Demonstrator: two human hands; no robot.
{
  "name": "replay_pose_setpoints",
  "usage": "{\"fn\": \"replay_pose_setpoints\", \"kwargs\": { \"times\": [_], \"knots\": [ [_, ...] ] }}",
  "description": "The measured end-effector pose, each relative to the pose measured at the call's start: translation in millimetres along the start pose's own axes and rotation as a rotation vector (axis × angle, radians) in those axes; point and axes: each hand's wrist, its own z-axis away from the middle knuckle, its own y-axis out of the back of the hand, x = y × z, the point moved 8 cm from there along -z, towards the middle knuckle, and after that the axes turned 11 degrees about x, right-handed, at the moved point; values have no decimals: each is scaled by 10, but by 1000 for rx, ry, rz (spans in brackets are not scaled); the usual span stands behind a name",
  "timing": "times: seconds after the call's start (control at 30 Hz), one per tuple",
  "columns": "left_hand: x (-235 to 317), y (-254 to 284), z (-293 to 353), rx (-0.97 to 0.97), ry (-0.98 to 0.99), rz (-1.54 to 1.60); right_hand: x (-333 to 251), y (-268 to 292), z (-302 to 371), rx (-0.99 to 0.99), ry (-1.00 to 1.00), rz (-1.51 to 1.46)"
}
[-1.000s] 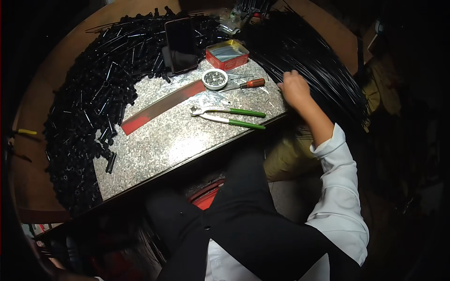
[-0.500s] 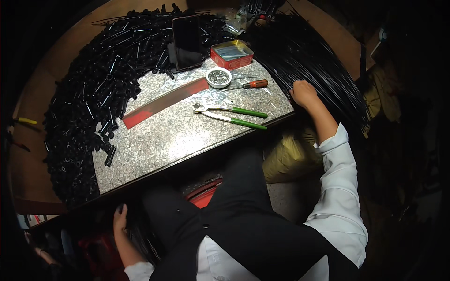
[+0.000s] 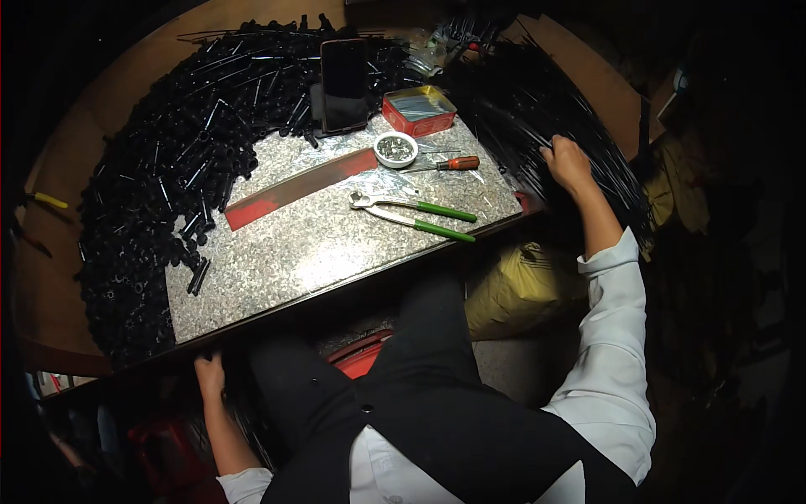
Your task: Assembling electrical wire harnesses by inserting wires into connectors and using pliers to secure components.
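Note:
Over the heap of long thin black rods [image 3: 600,122] at the right, my right hand [image 3: 569,161] is closed around some of them. Several rods beside its fingertips are smeared by motion. Low at the left, my left hand [image 3: 210,374] is up against the front edge of the table; its fingers are in dark shadow there, so their grip is hidden. Between the hands lies a speckled stone slab [image 3: 260,286]. On it rest green-handled pincers [image 3: 411,214], an orange-handled screwdriver [image 3: 457,163] and a white bowl of small metal parts [image 3: 395,151].
Short black tubular parts [image 3: 159,185] are piled along the left and back. A phone [image 3: 344,84] leans on a stand beside a red tin [image 3: 420,111] of thin metal pins. A long red strip [image 3: 298,189] crosses the slab. Below the table's right side sits a yellow sack [image 3: 516,290].
My right hand has shifted slightly right over the rods, and a red patch at the slab's right corner now shows. My left hand has risen to the table's front edge.

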Motion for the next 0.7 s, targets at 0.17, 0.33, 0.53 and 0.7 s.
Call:
{"fn": "replay_pose_setpoints", "kwargs": {
  "times": [0.17, 0.33, 0.53, 0.7],
  "knots": [
    [214, -47, 152, -26, -156, 180, 145, -24, -119, 36, -106, -42],
    [297, -36, 186, -49, -164, 147, 168, 0, -148, -7, -71, -84],
    [464, -44, 261, -69, -158, 88, 156, -127, -47, -165, -32, -149],
    [394, -68, 224, -9, -312, 171, -70, -449, 349, -450, -149, -509]
  ]
}}
